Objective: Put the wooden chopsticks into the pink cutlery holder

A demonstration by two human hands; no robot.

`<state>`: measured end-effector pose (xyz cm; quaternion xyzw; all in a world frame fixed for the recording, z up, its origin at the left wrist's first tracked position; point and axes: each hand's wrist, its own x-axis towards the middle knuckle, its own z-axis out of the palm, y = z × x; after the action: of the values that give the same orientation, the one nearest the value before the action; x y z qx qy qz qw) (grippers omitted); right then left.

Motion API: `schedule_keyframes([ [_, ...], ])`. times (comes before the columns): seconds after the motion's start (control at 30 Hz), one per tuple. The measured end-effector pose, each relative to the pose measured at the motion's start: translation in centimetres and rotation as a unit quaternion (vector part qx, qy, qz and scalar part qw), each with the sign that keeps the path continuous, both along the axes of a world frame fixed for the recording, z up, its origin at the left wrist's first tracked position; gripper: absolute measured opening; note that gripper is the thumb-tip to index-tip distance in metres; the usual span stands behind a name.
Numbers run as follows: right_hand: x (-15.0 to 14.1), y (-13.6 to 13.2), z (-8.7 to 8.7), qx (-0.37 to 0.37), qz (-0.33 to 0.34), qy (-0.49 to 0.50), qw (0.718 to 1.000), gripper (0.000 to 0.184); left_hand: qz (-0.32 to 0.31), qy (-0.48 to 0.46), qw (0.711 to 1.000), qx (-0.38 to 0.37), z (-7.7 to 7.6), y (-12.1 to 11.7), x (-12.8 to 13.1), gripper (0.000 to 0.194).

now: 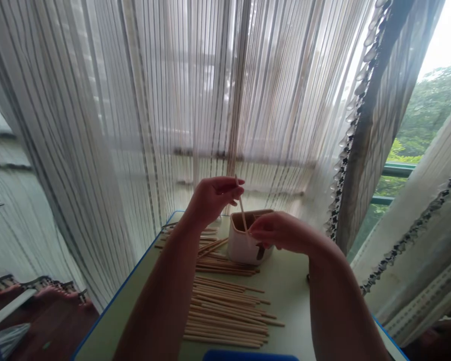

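Note:
A thin wooden chopstick [242, 209] stands tilted between my two hands, in front of the holder's rim. My left hand [218, 195] pinches its upper end. Lower down, the fingertips of my right hand [272, 230] close on its bottom end. Right behind it is a white holder [240, 245] with a rounded rim and a dark opening in its side; my right hand covers part of it. Many loose chopsticks [229, 311] lie in rough rows on the table, pointing left to right. My left forearm hides some of their left ends.
The pale table [289, 301] has a blue edge. A blue object [250, 356] shows at the near edge. Sheer striped curtains [165, 100] hang right behind the table, and a window with greenery [428, 110] is at the right.

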<state>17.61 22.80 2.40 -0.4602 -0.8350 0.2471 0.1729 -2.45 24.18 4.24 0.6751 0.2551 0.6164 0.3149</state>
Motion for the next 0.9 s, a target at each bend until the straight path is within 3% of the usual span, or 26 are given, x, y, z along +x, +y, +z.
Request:
schedule_keyframes([
  [0.17,-0.2,1.3,0.8,0.100,-0.028,0.040,0.994,0.028,0.032,-0.001,0.999,0.007,-0.1,0.3,0.1,0.027],
  [0.3,-1.2,2.2,0.4,0.159,-0.014,0.025,0.987,0.022,0.078,0.014,0.997,0.016,-0.1,0.6,0.1,0.032],
  [0.53,-2.6,3.5,-0.7,0.218,0.004,0.044,0.975,0.020,0.096,0.039,0.993,0.058,-0.6,0.9,1.2,0.030],
  [0.67,-2.3,4.1,-1.0,0.209,-0.006,0.020,0.978,0.020,0.107,0.072,0.990,0.063,-1.0,1.4,1.5,0.031],
  [0.9,-1.6,5.0,-1.4,0.125,-0.012,-0.020,0.992,0.025,0.104,0.098,0.989,0.041,-1.7,2.3,1.6,0.032],
])
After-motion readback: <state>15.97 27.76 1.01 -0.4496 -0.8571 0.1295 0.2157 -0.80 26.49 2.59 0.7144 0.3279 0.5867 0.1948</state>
